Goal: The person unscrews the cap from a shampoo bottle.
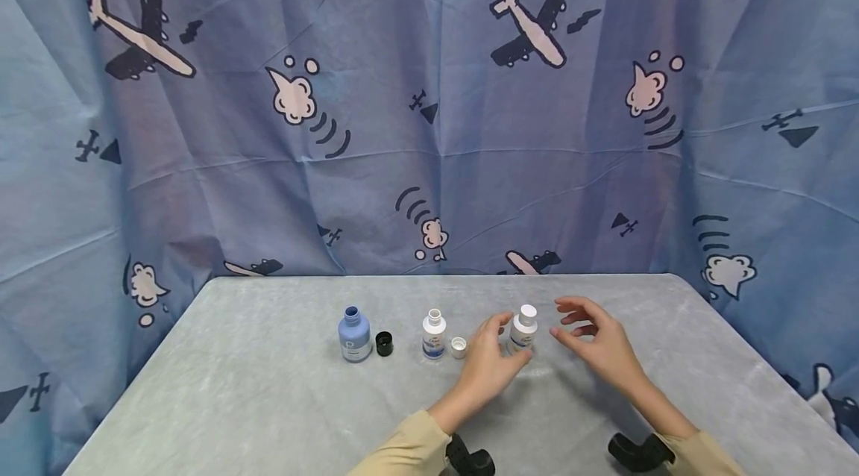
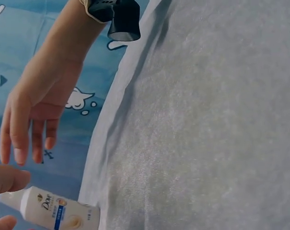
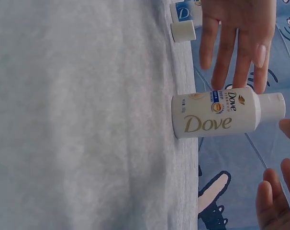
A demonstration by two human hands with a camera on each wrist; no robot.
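Note:
A white Dove bottle (image 1: 523,330) with its white cap on stands upright on the table, between my two hands. My left hand (image 1: 488,362) is beside it on the left, fingers spread and extended. In the right wrist view, the left fingertips (image 3: 238,72) reach the bottle's side; whether they touch it I cannot tell. My right hand (image 1: 600,345) hovers to the bottle's right, apart from it, with loosely bent fingers and nothing in them. Left of that bottle stand an uncapped white bottle (image 1: 434,334) with a blue label and its white cap (image 1: 458,347).
Farther left, an uncapped blue bottle (image 1: 354,336) stands next to a black cap (image 1: 384,344). A pale grey cloth covers the table (image 1: 235,386). Behind it hangs a blue curtain (image 1: 376,88) printed with airplanes. Each wrist wears a black camera mount (image 1: 640,453).

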